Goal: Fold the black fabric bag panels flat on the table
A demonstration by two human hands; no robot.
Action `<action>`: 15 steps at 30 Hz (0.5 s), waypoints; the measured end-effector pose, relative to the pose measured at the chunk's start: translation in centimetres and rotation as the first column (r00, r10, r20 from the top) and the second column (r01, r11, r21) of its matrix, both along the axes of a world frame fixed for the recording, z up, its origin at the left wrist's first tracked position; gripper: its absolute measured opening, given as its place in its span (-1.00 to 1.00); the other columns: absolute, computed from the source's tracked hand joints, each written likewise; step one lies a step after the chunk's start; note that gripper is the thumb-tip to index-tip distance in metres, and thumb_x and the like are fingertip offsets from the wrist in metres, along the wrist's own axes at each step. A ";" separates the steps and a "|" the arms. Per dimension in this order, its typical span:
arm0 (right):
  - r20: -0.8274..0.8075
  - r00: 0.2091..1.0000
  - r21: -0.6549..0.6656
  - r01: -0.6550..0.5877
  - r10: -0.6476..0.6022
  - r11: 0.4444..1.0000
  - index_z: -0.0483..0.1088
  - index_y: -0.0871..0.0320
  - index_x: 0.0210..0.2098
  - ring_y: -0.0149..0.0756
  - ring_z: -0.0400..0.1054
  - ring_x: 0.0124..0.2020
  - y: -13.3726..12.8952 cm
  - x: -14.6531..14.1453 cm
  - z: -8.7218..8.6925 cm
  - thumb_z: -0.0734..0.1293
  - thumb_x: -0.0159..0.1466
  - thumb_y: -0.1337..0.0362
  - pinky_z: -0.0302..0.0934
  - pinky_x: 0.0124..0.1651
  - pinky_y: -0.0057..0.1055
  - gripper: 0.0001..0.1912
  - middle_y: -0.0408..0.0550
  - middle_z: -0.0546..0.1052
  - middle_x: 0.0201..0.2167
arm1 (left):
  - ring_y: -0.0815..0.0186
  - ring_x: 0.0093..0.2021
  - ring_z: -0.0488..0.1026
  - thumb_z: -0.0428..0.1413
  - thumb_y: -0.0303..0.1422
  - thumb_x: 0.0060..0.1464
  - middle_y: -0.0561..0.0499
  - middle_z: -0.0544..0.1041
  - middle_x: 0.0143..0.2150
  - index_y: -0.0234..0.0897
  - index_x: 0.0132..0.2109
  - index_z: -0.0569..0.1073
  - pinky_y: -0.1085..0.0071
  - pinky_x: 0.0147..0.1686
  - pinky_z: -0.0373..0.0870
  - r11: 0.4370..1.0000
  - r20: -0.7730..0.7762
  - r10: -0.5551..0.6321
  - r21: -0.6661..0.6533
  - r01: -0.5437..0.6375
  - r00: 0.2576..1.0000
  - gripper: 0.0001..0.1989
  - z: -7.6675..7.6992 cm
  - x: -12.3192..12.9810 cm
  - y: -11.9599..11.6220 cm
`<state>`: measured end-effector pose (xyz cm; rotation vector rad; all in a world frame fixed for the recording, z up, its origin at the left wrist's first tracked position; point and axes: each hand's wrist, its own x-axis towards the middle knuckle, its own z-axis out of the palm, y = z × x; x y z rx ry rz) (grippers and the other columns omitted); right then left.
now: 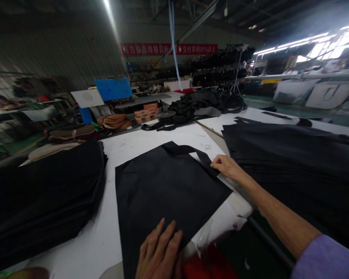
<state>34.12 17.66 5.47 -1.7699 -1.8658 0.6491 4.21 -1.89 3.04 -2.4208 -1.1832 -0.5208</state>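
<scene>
Panel: a black, flat, four-sided fabric piece [159, 186] lies on the white-topped counter [104, 224], directly in front of the person; it is the clock's centre for the places below.
Strap: a narrow black fabric strip [198, 150] curves from the panel's 12 o'clock edge round to 2 o'clock, with white showing through the gap beneath it. Whether its ends are fixed cannot be told.
Right hand: at 2 o'clock, the right hand [221, 162] pinches the strap between thumb and fingers.
Left hand: at 6 o'clock, the left hand [159, 250] rests on the panel, fingers slightly spread, pinching nothing.
Done: the panel is laid out and the strap brought to its upper edge; this one piece seems mid-handling.
Left over: a thick stack of black fabric sheets [46, 193] at 9 o'clock, another layered black stack [293, 155] at 3, and a tangled heap of black straps [197, 104] at 1. Which stack is finished cannot be told.
Boxes: small orange-brown cartons [146, 113] at 11 o'clock; their dark markings are too small to read.
Board: a white rectangular board [87, 97] at 10 o'clock bears a round ringed mark.
Banner: a long red wall banner [168, 49] at 12 o'clock carries white Chinese characters; "终极目标" and "95%以上" are readable, the middle partly hidden. No brand label is legible.
</scene>
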 end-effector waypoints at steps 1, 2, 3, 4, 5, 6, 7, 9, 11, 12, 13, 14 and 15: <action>-0.061 0.998 -0.009 -0.004 0.003 1.000 0.31 0.21 -0.33 -0.41 0.27 -0.49 -0.1 0.0 -0.1 0.29 0.20 0.25 0.20 -0.41 -0.42 -0.86 -0.21 0.35 -0.51 | 0.15 0.02 0.40 0.02 -0.28 0.10 0.00 0.46 0.04 -0.19 0.08 0.31 0.29 -0.18 0.41 0.999 -0.017 0.020 -0.035 -0.020 1.000 -0.62 0.2 1.5 0.5; -0.124 0.992 -0.023 -0.011 0.008 1.000 0.29 0.20 -0.29 -0.42 0.25 -0.53 -0.2 0.0 -0.1 0.29 0.18 0.26 0.18 -0.47 -0.45 -0.85 -0.23 0.33 -0.54 | 0.14 0.01 0.41 0.04 -0.26 0.08 -0.03 0.45 0.05 -0.23 0.09 0.30 0.27 -0.17 0.41 0.997 -0.029 0.030 -0.072 -0.032 0.999 -0.58 0.3 2.7 1.0; -0.184 0.983 -0.037 -0.021 0.014 0.999 0.27 0.20 -0.26 -0.43 0.24 -0.56 -0.4 -0.1 -0.1 0.29 0.17 0.26 0.15 -0.52 -0.47 -0.82 -0.26 0.31 -0.56 | 0.13 0.00 0.41 0.05 -0.24 0.07 -0.05 0.45 0.05 -0.25 0.09 0.30 0.24 -0.16 0.40 0.992 -0.036 0.039 -0.115 -0.043 0.999 -0.57 0.3 3.6 1.3; -0.240 0.971 -0.052 -0.033 0.019 0.998 0.25 0.20 -0.24 -0.44 0.23 -0.58 -0.6 -0.1 -0.1 0.29 0.16 0.26 0.14 -0.55 -0.49 -0.79 -0.27 0.30 -0.58 | 0.13 0.00 0.41 0.05 -0.23 0.08 -0.06 0.44 0.05 -0.26 0.09 0.31 0.22 -0.14 0.40 0.987 -0.041 0.039 -0.153 -0.044 0.998 -0.56 0.2 4.2 1.6; -0.290 0.957 -0.065 -0.046 0.025 0.997 0.24 0.20 -0.23 -0.44 0.23 -0.60 -0.8 -0.1 -0.1 0.29 0.14 0.26 0.13 -0.57 -0.50 -0.78 -0.28 0.29 -0.58 | 0.12 0.00 0.42 0.05 -0.22 0.08 -0.06 0.44 0.05 -0.25 0.08 0.31 0.20 -0.12 0.39 0.983 -0.039 0.034 -0.179 -0.041 0.999 -0.57 0.0 4.4 1.7; -0.333 0.942 -0.075 -0.058 0.030 0.995 0.24 0.19 -0.24 -0.45 0.22 -0.60 -1.2 -0.1 0.0 0.29 0.13 0.26 0.13 -0.59 -0.51 -0.77 -0.28 0.28 -0.59 | 0.12 0.00 0.41 0.05 -0.21 0.09 -0.06 0.44 0.06 -0.24 0.08 0.31 0.19 -0.11 0.38 0.980 -0.033 0.030 -0.194 -0.036 0.999 -0.58 -0.2 4.2 1.6; -0.370 0.928 -0.084 -0.071 0.035 0.994 0.24 0.19 -0.25 -0.45 0.22 -0.60 -1.6 -0.1 0.0 0.29 0.11 0.26 0.13 -0.60 -0.51 -0.77 -0.28 0.27 -0.59 | 0.12 0.01 0.41 0.04 -0.20 0.09 -0.07 0.43 0.06 -0.23 0.08 0.31 0.18 -0.10 0.38 0.980 -0.025 0.026 -0.198 -0.030 0.999 -0.58 -0.4 3.8 1.5; -0.426 0.903 -0.097 -0.100 0.049 0.990 0.24 0.18 -0.27 -0.45 0.22 -0.61 -2.9 0.0 0.2 0.31 0.07 0.25 0.13 -0.61 -0.51 -0.75 -0.28 0.27 -0.60 | 0.14 0.00 0.42 0.03 -0.17 0.10 -0.07 0.44 0.06 -0.20 0.08 0.31 0.23 -0.11 0.40 0.982 -0.016 0.013 -0.186 -0.016 1.000 -0.58 -0.5 2.5 0.8; -0.464 0.882 -0.109 -0.141 0.075 0.984 0.26 0.17 -0.30 -0.45 0.21 -0.61 -4.5 -0.1 0.2 0.33 0.05 0.24 0.13 -0.60 -0.52 -0.75 -0.29 0.26 -0.61 | 0.17 -0.01 0.42 0.03 -0.15 0.10 -0.06 0.44 0.06 -0.18 0.08 0.32 0.29 -0.14 0.42 0.984 -0.015 0.008 -0.180 -0.011 1.000 -0.58 -0.5 1.1 -0.2; -0.479 0.873 -0.116 -0.167 0.092 0.979 0.26 0.16 -0.31 -0.45 0.21 -0.61 -5.4 -0.3 0.2 0.33 0.05 0.23 0.13 -0.60 -0.52 -0.76 -0.30 0.25 -0.63 | 0.18 0.00 0.42 0.03 -0.15 0.10 -0.05 0.44 0.06 -0.17 0.08 0.31 0.31 -0.14 0.42 0.982 -0.018 0.013 -0.190 -0.016 1.000 -0.58 -0.5 0.5 -0.7; -0.492 0.864 -0.123 -0.193 0.109 0.974 0.26 0.16 -0.32 -0.45 0.21 -0.62 -6.3 -0.5 0.2 0.32 0.05 0.21 0.12 -0.60 -0.52 -0.77 -0.31 0.24 -0.65 | 0.18 0.02 0.40 0.03 -0.17 0.11 -0.04 0.42 0.08 -0.16 0.10 0.30 0.32 -0.13 0.42 0.978 -0.022 0.021 -0.207 -0.025 1.000 -0.58 -0.4 0.1 -1.1; -0.501 0.856 -0.130 -0.218 0.126 0.967 0.26 0.16 -0.33 -0.45 0.20 -0.63 -7.2 -0.9 0.2 0.31 0.06 0.21 0.11 -0.60 -0.52 -0.78 -0.31 0.22 -0.67 | 0.18 0.04 0.38 0.03 -0.18 0.11 -0.04 0.41 0.10 -0.15 0.11 0.28 0.31 -0.11 0.42 0.973 -0.028 0.029 -0.229 -0.035 0.999 -0.57 -0.3 -0.1 -1.5; -0.506 0.850 -0.136 -0.243 0.143 0.960 0.26 0.15 -0.34 -0.45 0.19 -0.63 -8.0 -1.2 0.1 0.30 0.07 0.20 0.10 -0.60 -0.53 -0.79 -0.32 0.21 -0.68 | 0.18 0.06 0.36 0.03 -0.20 0.11 -0.05 0.39 0.11 -0.16 0.13 0.26 0.30 -0.09 0.41 0.966 -0.034 0.039 -0.254 -0.047 0.999 -0.56 -0.1 -0.2 -1.9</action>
